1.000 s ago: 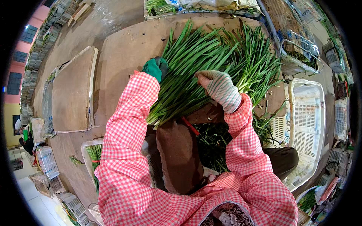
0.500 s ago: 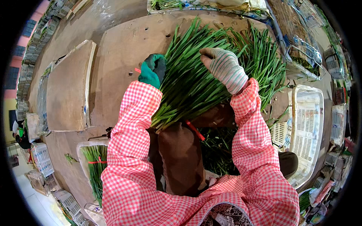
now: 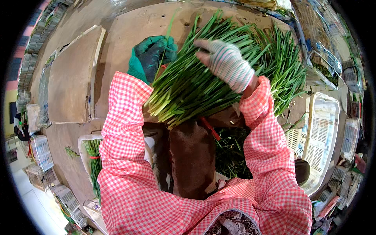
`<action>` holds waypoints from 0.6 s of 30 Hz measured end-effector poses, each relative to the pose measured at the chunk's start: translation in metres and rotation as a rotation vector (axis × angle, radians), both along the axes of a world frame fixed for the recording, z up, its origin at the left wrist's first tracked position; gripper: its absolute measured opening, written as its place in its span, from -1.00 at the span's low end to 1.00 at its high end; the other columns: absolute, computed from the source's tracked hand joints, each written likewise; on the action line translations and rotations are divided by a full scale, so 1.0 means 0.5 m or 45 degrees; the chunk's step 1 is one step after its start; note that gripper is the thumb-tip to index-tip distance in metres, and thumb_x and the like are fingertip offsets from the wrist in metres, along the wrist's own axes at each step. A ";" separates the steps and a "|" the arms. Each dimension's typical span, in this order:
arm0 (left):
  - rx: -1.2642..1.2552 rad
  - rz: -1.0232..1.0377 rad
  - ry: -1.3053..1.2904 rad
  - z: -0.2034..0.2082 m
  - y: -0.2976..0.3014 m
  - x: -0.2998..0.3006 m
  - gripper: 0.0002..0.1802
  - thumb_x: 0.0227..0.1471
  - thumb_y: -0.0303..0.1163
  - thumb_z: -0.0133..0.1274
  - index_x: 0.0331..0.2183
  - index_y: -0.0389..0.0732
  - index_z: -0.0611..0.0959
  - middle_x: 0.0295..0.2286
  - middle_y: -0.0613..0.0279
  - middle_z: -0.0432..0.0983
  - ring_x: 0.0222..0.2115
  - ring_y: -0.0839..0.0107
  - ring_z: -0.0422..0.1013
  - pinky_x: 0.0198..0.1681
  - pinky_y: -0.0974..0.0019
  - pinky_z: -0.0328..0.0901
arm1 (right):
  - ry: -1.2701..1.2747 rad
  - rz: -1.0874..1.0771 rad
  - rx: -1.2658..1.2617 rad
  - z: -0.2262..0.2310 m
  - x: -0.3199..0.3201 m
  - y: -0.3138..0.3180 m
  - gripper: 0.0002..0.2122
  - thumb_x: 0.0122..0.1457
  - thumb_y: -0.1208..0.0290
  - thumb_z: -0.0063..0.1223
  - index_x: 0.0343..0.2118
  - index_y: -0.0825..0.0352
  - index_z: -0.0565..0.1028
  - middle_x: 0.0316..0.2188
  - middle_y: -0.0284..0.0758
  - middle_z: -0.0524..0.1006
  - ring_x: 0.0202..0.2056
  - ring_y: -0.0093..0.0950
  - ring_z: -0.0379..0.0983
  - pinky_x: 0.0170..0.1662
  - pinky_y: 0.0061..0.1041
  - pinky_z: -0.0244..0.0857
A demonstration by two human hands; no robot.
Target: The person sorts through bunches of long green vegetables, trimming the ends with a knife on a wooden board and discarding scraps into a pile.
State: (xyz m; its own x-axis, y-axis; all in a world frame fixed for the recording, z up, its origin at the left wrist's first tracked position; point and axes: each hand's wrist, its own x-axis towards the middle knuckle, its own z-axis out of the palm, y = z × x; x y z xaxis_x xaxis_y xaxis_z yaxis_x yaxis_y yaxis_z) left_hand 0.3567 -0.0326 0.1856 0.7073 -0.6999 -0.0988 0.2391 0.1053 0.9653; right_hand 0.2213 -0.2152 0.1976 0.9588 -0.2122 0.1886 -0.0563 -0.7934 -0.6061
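A large heap of garlic chives [image 3: 203, 82] lies in front of me, pale stalk ends toward the lower left and green leaves fanning up and right. My left hand [image 3: 152, 56], in a green glove with a dark palm, is closed beside the heap's left edge. One thin chive leaf [image 3: 170, 27] sticks up out of its fingers. A bit of red tie [image 3: 163, 66] shows just below those fingers. Over the heap's middle, my right hand [image 3: 229, 64] wears a white striped glove with bare fingertips. Its thumb and forefinger are apart, slightly blurred, with nothing visible between them.
Loose chives lie on a brown board [image 3: 133, 23]. A tilted wooden panel [image 3: 74, 78] stands at the left. A white plastic crate [image 3: 333, 129] sits at the right, and a light box with tied chives [image 3: 92, 156] at lower left. Dark brown cloth [image 3: 192, 156] covers my leg.
My left hand has moved left and up and now has a single leaf in its fingers. My right hand has shifted slightly left, its thumb and forefinger parting. The view has shifted a little.
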 end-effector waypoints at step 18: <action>-0.769 0.075 0.466 0.311 0.315 -0.131 -0.73 0.14 -0.32 -0.23 -0.27 -0.29 0.49 -0.67 0.32 0.16 -0.65 0.52 0.14 -0.61 0.45 0.12 | 0.068 0.308 -0.038 -0.078 0.015 0.127 -0.72 0.07 0.31 -0.01 -0.13 0.18 0.48 -0.48 -0.15 0.45 -0.41 -0.19 0.40 -0.35 -0.38 0.28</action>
State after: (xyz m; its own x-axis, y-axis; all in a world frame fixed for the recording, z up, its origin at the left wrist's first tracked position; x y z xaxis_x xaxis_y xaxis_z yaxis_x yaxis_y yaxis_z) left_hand 0.2914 0.1249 0.3409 0.7414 -0.6687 0.0559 0.5143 0.6198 0.5927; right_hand 0.2290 -0.1516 0.1583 0.9899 0.0296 0.1389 0.1060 -0.8052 -0.5834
